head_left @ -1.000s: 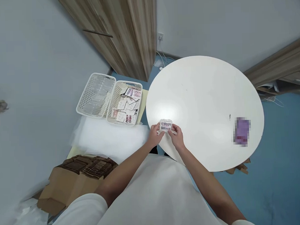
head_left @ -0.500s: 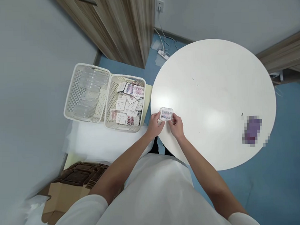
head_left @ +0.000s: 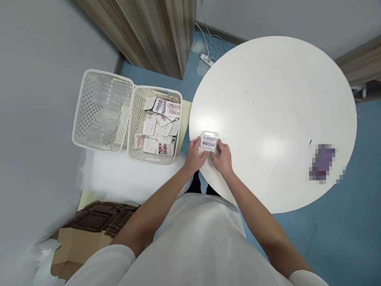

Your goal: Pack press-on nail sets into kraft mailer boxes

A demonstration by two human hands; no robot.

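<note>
A small clear plastic box (head_left: 209, 140) lies near the left edge of the white round table, a card with rows of coloured press-on nails showing through it. My left hand (head_left: 194, 156) grips its left side, fingertips at the left edge and thumb along the near edge. On the opposite side, my right hand (head_left: 222, 158) holds the right edge with bent fingers, its thumb also at the near edge. The box appears closed and flat, with both hands touching it.
Left of the white table (head_left: 280, 115), one white basket (head_left: 130, 91) holds clear plastic boxes. Another basket (head_left: 131, 132) beside it contains several nail cards. A pixelated purple thing (head_left: 323, 162) rests at the table's right. Cardboard (head_left: 78, 247) stands lower left; a power strip (head_left: 207, 60) lies on the floor.
The head view has shifted a little, so the table and baskets sit higher in the picture. Both hands stay on the box, with only slight finger movement.
</note>
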